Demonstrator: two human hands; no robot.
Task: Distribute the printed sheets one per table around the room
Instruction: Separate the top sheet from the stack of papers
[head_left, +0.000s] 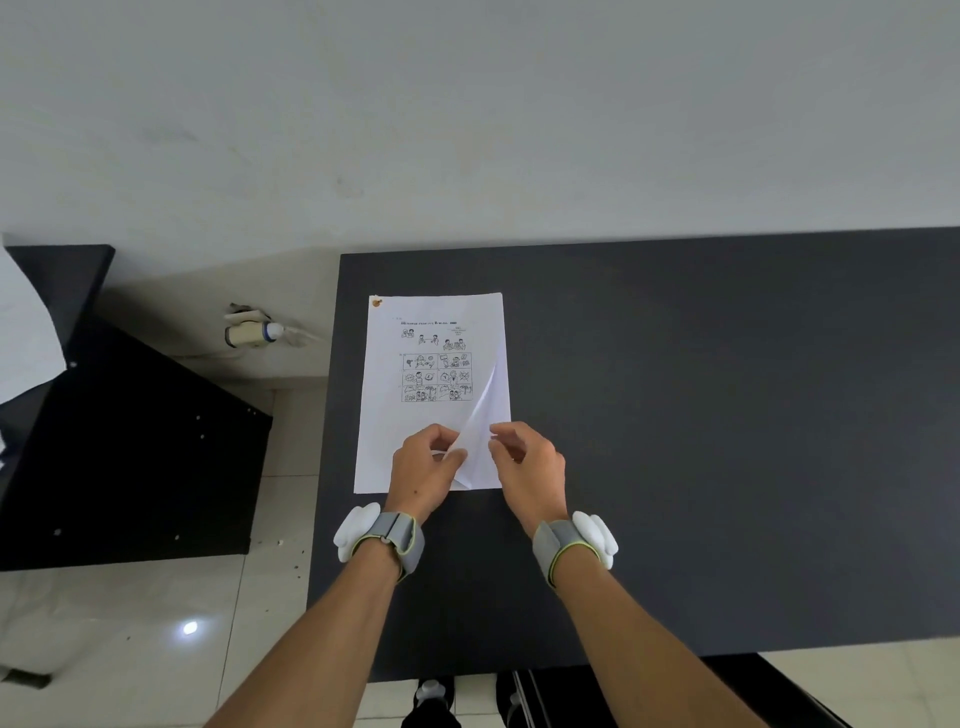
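Note:
A stack of printed sheets (410, 415) with cartoon pictures lies on the left part of a dark table (701, 415). The top sheet's near right corner (485, 410) is curled up off the stack. My left hand (426, 467) pinches that lifted corner from the left. My right hand (524, 462) pinches the sheet edge from the right, thumb and forefinger closed on the paper. Both wrists wear grey bands with white pads.
A second dark table (130, 441) stands to the left with white paper (26, 322) on its far left part. A small bottle (252, 332) lies on the pale floor by the wall between the tables. Shoes (431, 696) show under the near edge.

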